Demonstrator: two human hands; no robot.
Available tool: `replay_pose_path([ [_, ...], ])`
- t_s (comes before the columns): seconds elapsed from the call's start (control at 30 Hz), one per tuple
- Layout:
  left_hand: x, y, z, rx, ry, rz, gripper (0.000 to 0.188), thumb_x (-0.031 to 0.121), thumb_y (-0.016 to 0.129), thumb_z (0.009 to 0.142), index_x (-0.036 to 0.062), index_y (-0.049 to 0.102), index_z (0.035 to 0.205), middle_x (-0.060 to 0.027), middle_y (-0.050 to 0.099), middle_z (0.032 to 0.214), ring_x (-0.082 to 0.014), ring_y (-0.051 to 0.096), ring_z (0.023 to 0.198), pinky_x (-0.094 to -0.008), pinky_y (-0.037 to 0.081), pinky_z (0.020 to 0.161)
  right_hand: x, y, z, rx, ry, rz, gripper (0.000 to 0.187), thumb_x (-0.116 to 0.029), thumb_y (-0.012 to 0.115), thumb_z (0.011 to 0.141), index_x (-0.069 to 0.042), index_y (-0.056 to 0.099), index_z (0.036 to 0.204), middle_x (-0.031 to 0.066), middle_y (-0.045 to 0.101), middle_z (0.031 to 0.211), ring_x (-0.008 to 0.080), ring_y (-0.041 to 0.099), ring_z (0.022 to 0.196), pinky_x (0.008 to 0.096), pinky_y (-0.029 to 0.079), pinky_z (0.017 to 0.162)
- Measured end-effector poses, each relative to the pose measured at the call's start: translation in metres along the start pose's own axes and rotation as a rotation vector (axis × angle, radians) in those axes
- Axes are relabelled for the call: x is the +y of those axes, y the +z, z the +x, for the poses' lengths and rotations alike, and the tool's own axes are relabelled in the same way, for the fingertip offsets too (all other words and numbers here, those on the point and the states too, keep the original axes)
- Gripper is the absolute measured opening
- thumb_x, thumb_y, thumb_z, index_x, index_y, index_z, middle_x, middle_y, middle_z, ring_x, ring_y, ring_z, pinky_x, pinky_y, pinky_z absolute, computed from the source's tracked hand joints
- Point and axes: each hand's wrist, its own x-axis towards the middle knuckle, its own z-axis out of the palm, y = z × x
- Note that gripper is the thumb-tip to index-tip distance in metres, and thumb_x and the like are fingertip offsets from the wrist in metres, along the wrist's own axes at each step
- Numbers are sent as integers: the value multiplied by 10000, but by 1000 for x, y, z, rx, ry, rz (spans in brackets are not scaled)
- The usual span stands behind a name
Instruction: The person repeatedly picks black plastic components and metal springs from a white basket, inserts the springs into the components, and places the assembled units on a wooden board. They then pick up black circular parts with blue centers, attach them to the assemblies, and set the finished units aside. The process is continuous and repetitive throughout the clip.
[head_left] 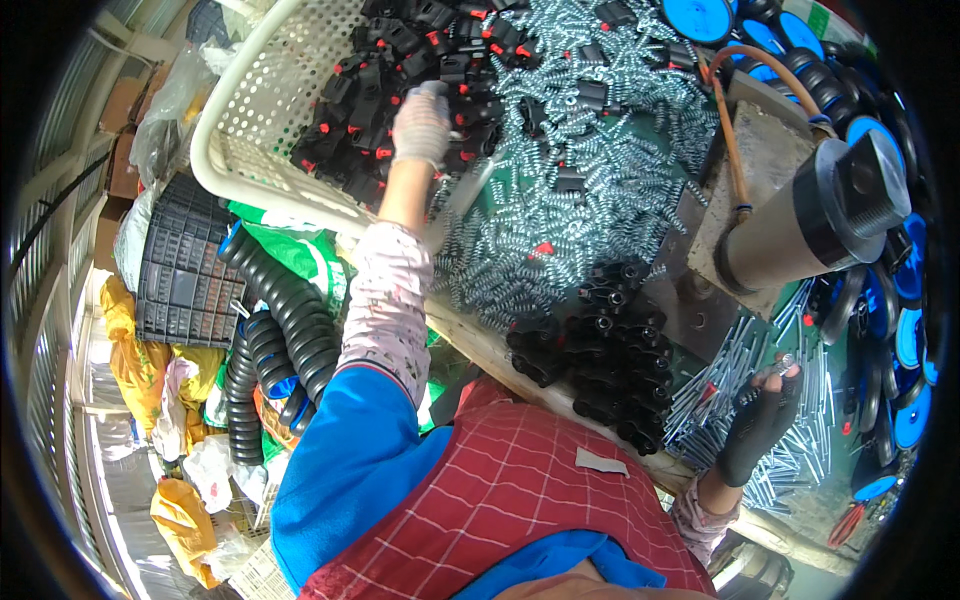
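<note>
My left hand (421,128), in a pale glove, reaches over a heap of black plastic parts with red tabs (375,105). Its fingers are blurred and partly hidden among the parts, so I cannot see whether it grips one. My right hand (762,425) wears a dark glove with bare fingertips. Those tips are pinched together on what looks like a small metal spring (787,362). Under and around that hand lie loose long steel bolts (705,400). A broad pile of metal springs (590,190) spreads between my two hands.
A white perforated basket (235,130) stands at the left. Near my body are stacked black parts (620,365). A metal fixture with an upright cylinder (790,220) and hose (735,150) rises on the right. Black wheels with blue centres (910,340) line the right edge; more wheel stacks (290,310) stand left.
</note>
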Motion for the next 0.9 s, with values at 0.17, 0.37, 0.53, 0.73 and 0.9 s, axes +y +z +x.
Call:
replay_pose_path([
  [0.17,-39,-11,55,104,-4,131,269,150,581,922,165,656,1179,-189,665,1117,-402,642,1039,-471,522,905,6,0,-3,28,-6,-134,289,-240,642,979,-26,590,1165,21,596,833,84,526,708,212,407,628],
  [0.37,-65,-29,135,-593,253,981,473,95,447,969,250,530,1408,-56,386,1582,-279,356,1466,-522,284,1190,5,7,-4,-70,63,-181,327,-275,697,954,-36,604,1157,20,634,853,69,552,694,198,431,640],
  [0.53,-90,-30,158,-776,194,975,474,164,442,998,273,485,1458,-29,310,1629,-251,271,1509,-469,239,1224,-1,7,-9,-128,155,-124,253,-209,668,968,-34,604,1138,-1,623,874,56,546,731,192,429,646],
  [0.73,-82,-55,153,-764,512,1092,370,98,484,968,171,580,1318,-105,546,1421,-335,543,1292,-424,478,1044,-8,8,-10,-201,179,-82,181,-105,625,972,-14,594,1125,1,609,918,60,538,787,197,418,689],
  [0.9,-71,-69,120,-404,173,799,460,41,511,918,156,500,1363,-189,606,1294,-368,617,1185,-452,515,978,-10,11,-14,-248,97,-108,186,-76,605,982,0,594,1151,12,606,939,73,539,818,207,427,733],
])
